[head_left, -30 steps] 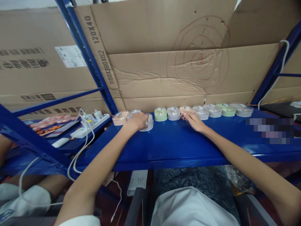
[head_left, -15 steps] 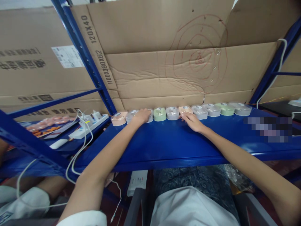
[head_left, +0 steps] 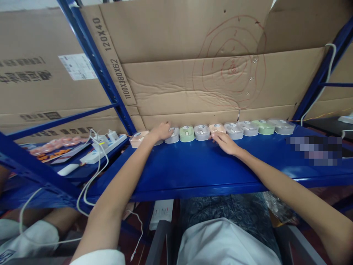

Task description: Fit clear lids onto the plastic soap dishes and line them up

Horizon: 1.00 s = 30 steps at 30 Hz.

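A row of small rounded plastic cases with clear tops stands along the back of the blue shelf (head_left: 176, 165). My left hand (head_left: 161, 131) is over a mostly covered grey case, between the peach case (head_left: 137, 140) at the left end and another grey case (head_left: 172, 136). Its fingers are loosely bent and apart, with their undersides hidden. At the front of the second peach case (head_left: 217, 127), my right hand (head_left: 224, 142) has its fingers drawn together; whatever they pinch is not visible. A green case (head_left: 186, 134) and a grey case (head_left: 202, 133) stand between my hands.
Cardboard sheets (head_left: 171, 77) back the shelf, with blue posts (head_left: 96, 55) at the sides. Left are a power strip (head_left: 104, 149) and white cables (head_left: 88, 184). More cases (head_left: 266, 127) continue to the right. Another person's sleeve (head_left: 41, 235) shows at lower left.
My left hand has moved left along the row, uncovering the grey case beside the green one and covering the grey case left of it. My right hand stays at the peach case.
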Motion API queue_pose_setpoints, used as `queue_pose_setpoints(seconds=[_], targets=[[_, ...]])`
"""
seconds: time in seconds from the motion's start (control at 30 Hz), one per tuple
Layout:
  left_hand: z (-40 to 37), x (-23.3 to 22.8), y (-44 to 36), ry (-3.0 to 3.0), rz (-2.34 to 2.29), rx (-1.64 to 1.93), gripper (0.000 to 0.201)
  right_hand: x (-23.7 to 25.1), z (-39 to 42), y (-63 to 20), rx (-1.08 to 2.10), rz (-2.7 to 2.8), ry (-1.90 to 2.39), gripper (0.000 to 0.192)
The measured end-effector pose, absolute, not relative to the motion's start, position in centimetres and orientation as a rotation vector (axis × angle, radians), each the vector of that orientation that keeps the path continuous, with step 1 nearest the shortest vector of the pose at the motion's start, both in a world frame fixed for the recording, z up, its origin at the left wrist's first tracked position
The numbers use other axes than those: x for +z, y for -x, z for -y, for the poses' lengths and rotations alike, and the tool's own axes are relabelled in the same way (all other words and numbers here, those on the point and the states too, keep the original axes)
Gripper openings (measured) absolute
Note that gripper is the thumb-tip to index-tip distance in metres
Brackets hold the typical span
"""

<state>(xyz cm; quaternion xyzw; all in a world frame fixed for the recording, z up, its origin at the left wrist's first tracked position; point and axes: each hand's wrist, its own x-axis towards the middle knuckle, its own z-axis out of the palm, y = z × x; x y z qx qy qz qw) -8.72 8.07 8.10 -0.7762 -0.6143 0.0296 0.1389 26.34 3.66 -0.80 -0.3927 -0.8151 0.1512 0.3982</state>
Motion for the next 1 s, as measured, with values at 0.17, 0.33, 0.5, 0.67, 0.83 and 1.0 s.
queue_pose_setpoints(seconds=[0.17,0.33,0.5,0.67,0.83,1.0], targets=[[-7.6,8.7,10.4,2.174,1.888,0.196,0.049,-0.9,-3.8,-26.3,0.395,2.051,0.988,0.066],[-5.1,8.4,10.3,2.204,1.893,0.369,0.041,-0.9,-3.8,-26.3,0.398,2.073,0.997,0.069],[-2.1,8.5,9.9,2.205,1.850,0.396,0.046,-0.9,-3.6,-26.2,0.406,2.077,0.998,0.072],[0.3,9.1,9.1,2.190,1.847,0.388,0.042,-0.7,-3.3,-26.1,0.386,2.098,0.990,0.074],[2.8,9.3,6.7,2.248,1.716,0.412,0.035,-0.6,-3.3,-26.1,0.385,2.103,0.968,0.072],[5.2,8.8,3.9,2.483,1.537,0.242,0.019,-0.4,-3.1,-26.0,0.340,2.143,0.950,0.061]])
